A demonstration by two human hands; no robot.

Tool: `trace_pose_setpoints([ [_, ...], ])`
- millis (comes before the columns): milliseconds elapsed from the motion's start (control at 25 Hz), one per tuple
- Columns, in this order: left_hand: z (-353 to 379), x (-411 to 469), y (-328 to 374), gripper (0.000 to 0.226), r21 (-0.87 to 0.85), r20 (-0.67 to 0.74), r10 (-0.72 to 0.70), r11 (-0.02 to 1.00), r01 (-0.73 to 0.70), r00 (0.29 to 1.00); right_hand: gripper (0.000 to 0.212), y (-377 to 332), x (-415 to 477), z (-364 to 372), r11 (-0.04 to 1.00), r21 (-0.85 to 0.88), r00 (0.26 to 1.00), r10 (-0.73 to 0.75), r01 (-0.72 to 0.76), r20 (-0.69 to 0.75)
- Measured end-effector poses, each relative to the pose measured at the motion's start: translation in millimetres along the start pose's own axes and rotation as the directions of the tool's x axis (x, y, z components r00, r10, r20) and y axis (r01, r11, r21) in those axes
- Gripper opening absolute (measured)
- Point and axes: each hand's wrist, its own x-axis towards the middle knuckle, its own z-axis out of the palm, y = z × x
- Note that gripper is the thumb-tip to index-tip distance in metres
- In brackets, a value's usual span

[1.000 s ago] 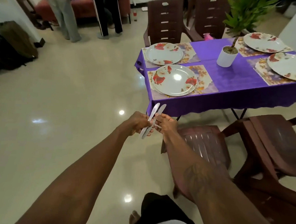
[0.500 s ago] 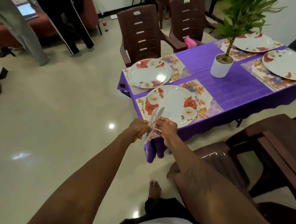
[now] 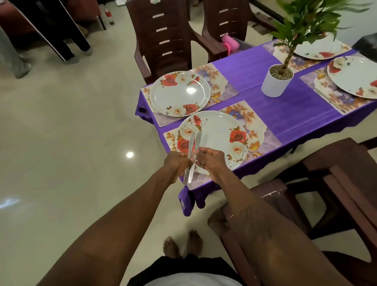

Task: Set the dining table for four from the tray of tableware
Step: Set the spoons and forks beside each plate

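My left hand and my right hand both grip a small bundle of silver table knives just above the near corner of the purple-clothed table. The blades point away from me, over the nearest floral plate, which sits on a floral placemat. A second plate lies on its mat behind it. Two more floral plates, one nearer and one farther, sit on mats at the table's right end. How many knives each hand holds I cannot tell.
A potted plant in a white pot stands mid-table. Brown plastic chairs stand at the far side and close on my right. A pink cup rests on a far chair. People's legs stand at the back left. Glossy floor lies to the left.
I have walked up to the table; the hands with the knives, earlier over the floor short of the table edge, are now above the nearest plate. The grip looks unchanged.
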Motion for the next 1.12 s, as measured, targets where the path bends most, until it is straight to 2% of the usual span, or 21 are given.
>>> trace_pose_setpoints([
  [320,-11.6,6.7,-23.9,0.017,-0.11,-0.016,-0.063,0.992,0.061,0.998,0.022,13.8,4.3,17.1,0.98,-0.197,0.998,-0.004,0.015,0.057],
  [440,-19.0,9.6,-36.3,0.023,-0.125,-0.004,-0.1,0.987,0.098,0.995,0.012,21.3,7.4,27.2,0.949,-0.315,0.999,0.003,0.012,0.045],
  [520,-21.6,13.1,-40.7,0.025,-0.127,-0.008,-0.102,0.987,0.1,0.995,0.012,22.5,11.3,31.6,0.905,-0.423,0.999,-0.022,0.03,0.023],
  [600,-22.4,15.7,-44.5,0.023,-0.136,-0.023,-0.118,0.984,0.114,0.993,0.021,25.5,17.6,33.1,0.821,-0.567,0.997,-0.072,0.067,0.013],
  [720,-21.2,20.0,-52.0,0.019,-0.201,-0.069,-0.16,0.969,0.143,0.985,0.021,32.6,22.9,33.4,0.628,-0.768,0.986,-0.166,0.128,0.029],
  [800,-21.0,23.0,-56.3,0.018,-0.225,-0.07,-0.18,0.961,0.161,0.981,0.019,36.5,25.8,36.7,0.549,-0.823,0.977,-0.213,0.147,0.033],
  [1000,-21.3,26.1,-57.4,0.011,-0.229,-0.091,-0.194,0.959,0.169,0.977,0.019,34.5,25.0,39.6,0.438,-0.882,0.961,-0.272,0.173,0.053],
  [1120,-19.6,23.8,-53.4,0.007,-0.227,-0.117,-0.181,0.962,0.151,0.977,0.024,36.0,19.7,40.4,0.291,-0.941,0.937,-0.343,0.17,0.063],
])
